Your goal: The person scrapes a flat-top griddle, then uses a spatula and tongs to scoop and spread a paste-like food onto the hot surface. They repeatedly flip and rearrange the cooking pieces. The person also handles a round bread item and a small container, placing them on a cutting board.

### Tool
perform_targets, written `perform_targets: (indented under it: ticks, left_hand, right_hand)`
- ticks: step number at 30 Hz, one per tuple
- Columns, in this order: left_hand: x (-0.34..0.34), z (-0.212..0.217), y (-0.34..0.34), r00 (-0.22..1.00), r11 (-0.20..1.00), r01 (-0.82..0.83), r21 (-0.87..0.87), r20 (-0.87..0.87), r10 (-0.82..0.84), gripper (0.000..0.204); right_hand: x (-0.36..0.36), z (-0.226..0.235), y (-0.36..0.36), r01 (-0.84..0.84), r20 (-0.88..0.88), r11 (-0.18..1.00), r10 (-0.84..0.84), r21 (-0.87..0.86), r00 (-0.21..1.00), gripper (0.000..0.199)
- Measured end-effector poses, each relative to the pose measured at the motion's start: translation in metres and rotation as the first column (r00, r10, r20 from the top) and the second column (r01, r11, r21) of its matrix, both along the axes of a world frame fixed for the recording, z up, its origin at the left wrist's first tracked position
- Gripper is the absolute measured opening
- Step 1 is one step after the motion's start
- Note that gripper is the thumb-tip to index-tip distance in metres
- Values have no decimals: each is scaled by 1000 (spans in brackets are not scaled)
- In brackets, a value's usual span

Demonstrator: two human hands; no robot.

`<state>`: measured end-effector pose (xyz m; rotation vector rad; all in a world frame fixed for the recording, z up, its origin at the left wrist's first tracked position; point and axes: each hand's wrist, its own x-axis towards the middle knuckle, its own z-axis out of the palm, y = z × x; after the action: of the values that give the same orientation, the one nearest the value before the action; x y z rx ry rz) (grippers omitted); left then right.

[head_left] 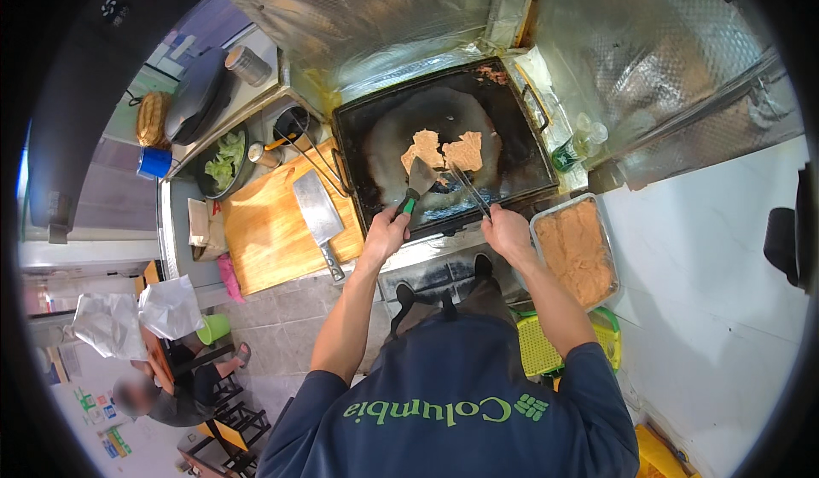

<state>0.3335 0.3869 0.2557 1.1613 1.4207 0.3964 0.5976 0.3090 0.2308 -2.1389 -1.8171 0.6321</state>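
Note:
My left hand [388,232] is closed round the green and black handle of a scraper [420,177]. Its metal blade touches the lower edge of a flat, light-brown meat piece [423,148] on a black rectangular griddle [365,124]. Metal tongs [469,190] are gripped in my right hand [507,229], their tips at a second flat meat piece [464,151] just right of the first. Small scraps and a wet, shiny patch lie below the two pieces. The exact contact of the tong tips is too small to tell.
Left of the griddle, a cleaver [316,208] lies on a wooden board [264,222]. Behind it stands a bowl of greens [226,161]. A clear tub of minced meat [576,248] sits on the right, below a green bottle [570,152]. A person [183,401] sits far left.

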Motion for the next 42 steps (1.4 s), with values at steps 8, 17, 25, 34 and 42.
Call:
perform_targets:
  ticks: [8, 17, 25, 34, 42]
  left_hand:
    - [-8, 6, -9, 966, 978, -112, -173, 212, 148, 18]
    - [-6, -1, -10, 964, 988, -98, -120, 235, 125, 18]
    - [-17, -9, 3, 980, 982, -152, -109, 112, 165, 24]
    - [-38, -1, 4, 977, 983, -185, -14, 101, 186, 19]
    - [-39, 7, 18, 947, 970, -232, -69, 212, 241, 21]
  right_hand:
    - [-7, -5, -5, -33, -3, 998, 33, -59, 999, 23]
    - [2, 5, -20, 86, 5, 991, -86, -97, 996, 24]
    - [18, -1, -53, 209, -93, 977, -205, 37, 974, 25]
    - [60, -27, -226, 686, -90, 720, -694, -106, 714, 30]
    - [77, -53, -332, 871, 175, 450, -858, -196, 483, 30]
